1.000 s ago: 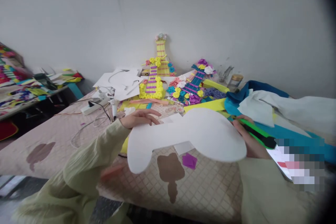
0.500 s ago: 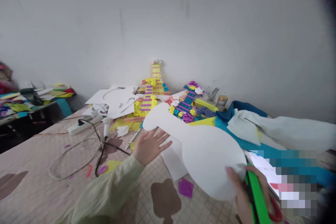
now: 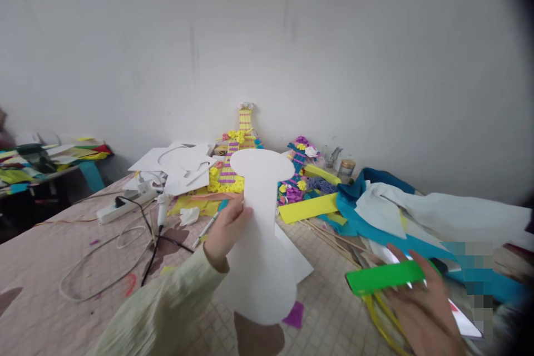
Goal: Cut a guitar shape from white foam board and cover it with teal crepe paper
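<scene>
A white paper cutout (image 3: 262,239) with a broad top, narrow neck and rounded lower body stands out in front of me. My left hand (image 3: 227,228) is closed on the left edge of its neck. To the right, my right hand (image 3: 421,295) grips a bright green flat bar (image 3: 386,277), its fingers bent around it. What kind of thing the bar is, I cannot make out. Below it, a yellow loop (image 3: 386,322) shows partly, blurred. Behind the cutout, a white sheet (image 3: 294,256) lies on the table. Beyond my right hand is a lit screen (image 3: 467,320), partly hidden.
Decorated guitar-like crafts (image 3: 246,136) lean at the wall. White sheets (image 3: 183,164), a power strip (image 3: 125,206) with cables and a white glue gun (image 3: 163,208) lie left. Yellow strips (image 3: 308,208), blue fabric-like material (image 3: 354,211) and a jar (image 3: 346,168) are right.
My left hand has gone from open to closed on the cutout's neck. The cutout has swung upright and left; my right hand has let it go and turned the green bar sideways.
</scene>
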{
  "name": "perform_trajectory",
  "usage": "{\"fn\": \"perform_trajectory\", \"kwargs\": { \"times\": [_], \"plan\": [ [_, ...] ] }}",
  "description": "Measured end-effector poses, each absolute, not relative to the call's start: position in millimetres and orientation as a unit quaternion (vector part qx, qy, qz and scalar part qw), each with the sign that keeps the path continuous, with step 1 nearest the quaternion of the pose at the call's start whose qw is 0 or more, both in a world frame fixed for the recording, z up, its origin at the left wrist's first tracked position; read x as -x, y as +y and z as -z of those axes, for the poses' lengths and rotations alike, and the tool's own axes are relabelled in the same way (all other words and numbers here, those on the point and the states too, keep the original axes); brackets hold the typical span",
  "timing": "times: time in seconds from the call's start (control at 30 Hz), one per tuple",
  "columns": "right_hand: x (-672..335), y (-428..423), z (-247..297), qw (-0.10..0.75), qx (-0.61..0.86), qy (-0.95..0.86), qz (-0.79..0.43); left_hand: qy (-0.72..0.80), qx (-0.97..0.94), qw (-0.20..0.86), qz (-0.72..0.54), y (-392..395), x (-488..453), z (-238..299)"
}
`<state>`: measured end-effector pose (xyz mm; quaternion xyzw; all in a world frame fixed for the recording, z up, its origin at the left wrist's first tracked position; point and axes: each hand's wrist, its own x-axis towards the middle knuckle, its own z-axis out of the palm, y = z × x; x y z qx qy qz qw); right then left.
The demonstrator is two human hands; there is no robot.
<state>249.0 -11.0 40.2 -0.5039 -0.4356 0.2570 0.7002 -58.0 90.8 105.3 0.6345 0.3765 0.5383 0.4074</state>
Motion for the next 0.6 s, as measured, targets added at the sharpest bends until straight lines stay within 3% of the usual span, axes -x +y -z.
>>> {"fn": "perform_trajectory", "kwargs": {
  "times": [0.17,0.37,0.6],
  "plan": [
    [-236,2,-59,0.733,0.431,-0.385,-0.360,0.427,-0.724,0.252,-0.480,70,58,-124],
    [-212,21,-70,0.647,0.452,-0.485,-0.377,0.435,-0.759,0.201,-0.440,62,47,-120],
    [-208,58,-81,0.589,0.453,-0.565,-0.359,0.471,-0.842,0.023,-0.261,56,39,-113]
  ]
}}
